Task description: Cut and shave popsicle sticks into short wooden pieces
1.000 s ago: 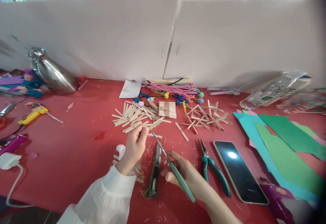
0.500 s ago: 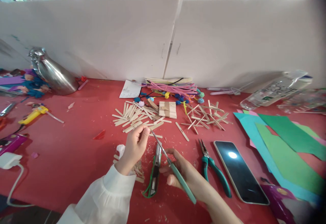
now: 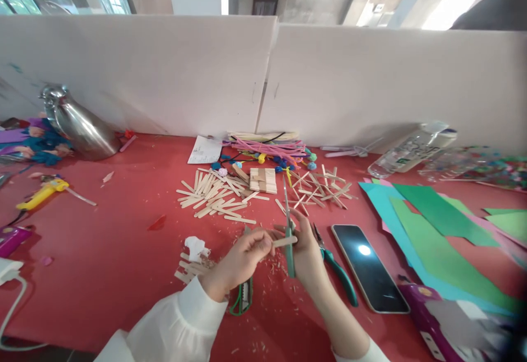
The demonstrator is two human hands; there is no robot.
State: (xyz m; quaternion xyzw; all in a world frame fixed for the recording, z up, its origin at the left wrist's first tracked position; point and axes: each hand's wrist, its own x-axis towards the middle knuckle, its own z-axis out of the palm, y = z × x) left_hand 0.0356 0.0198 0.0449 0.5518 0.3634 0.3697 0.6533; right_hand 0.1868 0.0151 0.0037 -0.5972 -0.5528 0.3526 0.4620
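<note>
My left hand, in a white sleeve, pinches one end of a wooden craft stick that lies crosswise. My right hand grips green-handled scissors upright, tips pointing away from me, and the stick crosses the blades just above the handle. Both hands hover low over the red table, above wood shavings. A green utility knife lies under my left wrist.
A heap of loose craft sticks, a glued stick block and crossed sticks lie beyond my hands. Teal pliers and a phone sit at right, coloured paper sheets farther right. A steel kettle and yellow glue gun stand left.
Both hands shifted right and came together. The scissors swung from a slant to upright, and the stick now sits across their blades. The camera tilted up slightly.
</note>
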